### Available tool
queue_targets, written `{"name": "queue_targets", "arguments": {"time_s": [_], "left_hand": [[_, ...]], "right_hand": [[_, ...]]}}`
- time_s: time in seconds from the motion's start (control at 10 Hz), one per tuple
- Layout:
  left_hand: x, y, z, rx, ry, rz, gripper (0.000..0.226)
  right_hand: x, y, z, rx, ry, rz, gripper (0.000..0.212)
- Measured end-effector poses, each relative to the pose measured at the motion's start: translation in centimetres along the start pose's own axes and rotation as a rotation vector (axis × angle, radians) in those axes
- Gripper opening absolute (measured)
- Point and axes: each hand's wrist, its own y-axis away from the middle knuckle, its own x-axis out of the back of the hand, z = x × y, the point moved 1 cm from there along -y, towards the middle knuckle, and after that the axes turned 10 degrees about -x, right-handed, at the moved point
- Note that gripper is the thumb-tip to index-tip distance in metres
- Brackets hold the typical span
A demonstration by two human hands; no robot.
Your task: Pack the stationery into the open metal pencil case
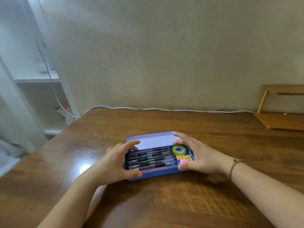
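Two hands gripped the blue pencil case (pixel 158 173), left hand (pixel 113 163) and right hand (pixel 199 155) curled round its ends, inside it about six pens (pixel 148 158), one green tape roll (pixel 179 149), three erasers (pixel 184 158).

arms: bare, no sleeves | right wrist: thin brown bracelet (pixel 234 165), possibly beaded

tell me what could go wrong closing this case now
The tape roll stands up above the pens at the right end of the case, so the lid may jam on it. Fingers of the right hand curl over the lid edge and could get pinched. The left hand grips only the other end, so the case may slide.
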Motion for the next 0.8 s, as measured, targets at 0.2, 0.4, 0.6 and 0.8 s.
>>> {"name": "queue_targets", "arguments": {"time_s": [0.2, 0.4, 0.6, 0.8], "left_hand": [[-0.4, 0.4, 0.0, 0.040, -0.009, -0.026, 0.098], [-0.4, 0.0, -0.8, 0.147, 0.144, 0.245, 0.087], [-0.9, -2.3, -0.9, 0.461, 0.803, 0.411, 0.075], [-0.1, -0.9, -1.7, 0.376, 1.023, 0.696, 0.055]], "right_hand": [[-1.5, 0.1, 0.5, -0.014, -0.059, -0.035, 0.094], [-2.0, 0.2, 1.0, -0.060, -0.130, 0.091, 0.085], [-1.3, -2.9, 0.6, -0.338, -0.561, 0.040, 0.082], [-0.2, 0.0, 0.1, -0.180, -0.835, 0.210, 0.080]]}}
